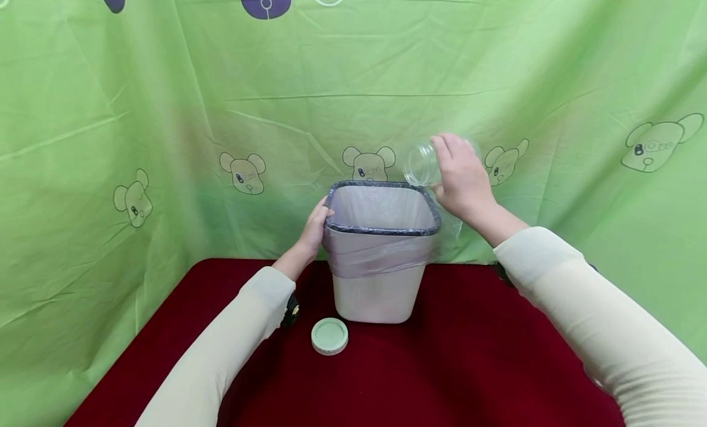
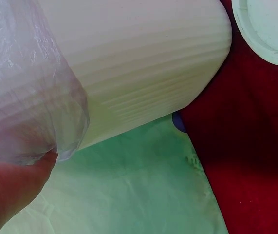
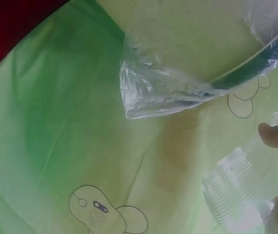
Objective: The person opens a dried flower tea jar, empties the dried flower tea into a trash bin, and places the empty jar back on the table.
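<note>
the right hand (image 1: 464, 172) is raised, fingers curled round a clear jar (image 1: 420, 164), holding it on its side, mouth leftward, beside the bin's far right corner. the left arm reaches lower, and the left hand (image 1: 316, 227) grips the left rim of the pale bin (image 1: 375, 298), which is lined with a thin bag (image 1: 381, 255). a green lid (image 1: 329, 336) lies on the red cloth (image 1: 475, 353), just nearer than the bin. the bear faces on the green curtain (image 1: 309, 59) bear small marks i can't read. only the left wrist view shows the bin's ridged side; the right wrist view shows the jar's ribbed wall.
</note>
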### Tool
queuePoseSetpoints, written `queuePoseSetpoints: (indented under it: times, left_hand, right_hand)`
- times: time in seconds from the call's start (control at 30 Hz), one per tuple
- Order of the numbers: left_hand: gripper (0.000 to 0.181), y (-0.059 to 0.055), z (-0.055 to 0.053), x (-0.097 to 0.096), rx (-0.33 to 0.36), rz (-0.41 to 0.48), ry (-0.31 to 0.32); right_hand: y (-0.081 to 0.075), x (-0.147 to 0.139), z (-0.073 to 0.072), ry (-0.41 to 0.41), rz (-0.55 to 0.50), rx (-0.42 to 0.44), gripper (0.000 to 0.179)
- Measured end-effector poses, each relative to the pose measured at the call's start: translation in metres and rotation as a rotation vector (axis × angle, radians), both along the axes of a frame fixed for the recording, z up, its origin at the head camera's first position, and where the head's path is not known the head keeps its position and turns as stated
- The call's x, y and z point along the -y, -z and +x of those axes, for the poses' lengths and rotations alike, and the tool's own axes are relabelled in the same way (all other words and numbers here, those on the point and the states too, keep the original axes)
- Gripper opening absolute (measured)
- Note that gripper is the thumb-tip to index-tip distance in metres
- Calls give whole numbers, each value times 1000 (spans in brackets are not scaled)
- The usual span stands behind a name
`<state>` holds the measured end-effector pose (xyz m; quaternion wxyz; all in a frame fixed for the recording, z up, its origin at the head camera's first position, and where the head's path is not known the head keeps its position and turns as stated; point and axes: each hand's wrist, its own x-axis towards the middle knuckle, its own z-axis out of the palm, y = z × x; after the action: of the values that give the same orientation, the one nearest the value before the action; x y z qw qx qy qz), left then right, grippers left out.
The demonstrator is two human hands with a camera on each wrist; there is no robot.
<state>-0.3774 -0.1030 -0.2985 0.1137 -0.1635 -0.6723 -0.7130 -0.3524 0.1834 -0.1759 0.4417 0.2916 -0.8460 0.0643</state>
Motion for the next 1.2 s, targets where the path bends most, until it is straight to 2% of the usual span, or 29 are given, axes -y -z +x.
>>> queuePoseSetpoints:
  times: [0.3, 0.5, 0.6, 0.93, 1.2]
  left_hand:
    - [71, 0, 1, 0, -1, 0, -11]
    - [71, 0, 1, 0, -3, 11, -8]
    - [70, 0, 1, -1, -4, 12, -4]
    - [69, -1, 2, 0, -7, 0, -8]
    - [71, -1, 2, 0, -2, -7, -6]
  right_hand:
    - [0, -9, 8, 40, -250, 245, 86]
    - [2, -14, 12, 22, -450, 357, 81]
    - [3, -17, 15, 39, -523, 414, 76]
    - [10, -30, 21, 91, -644, 576, 79]
    - [23, -40, 23, 79, -703, 667, 78]
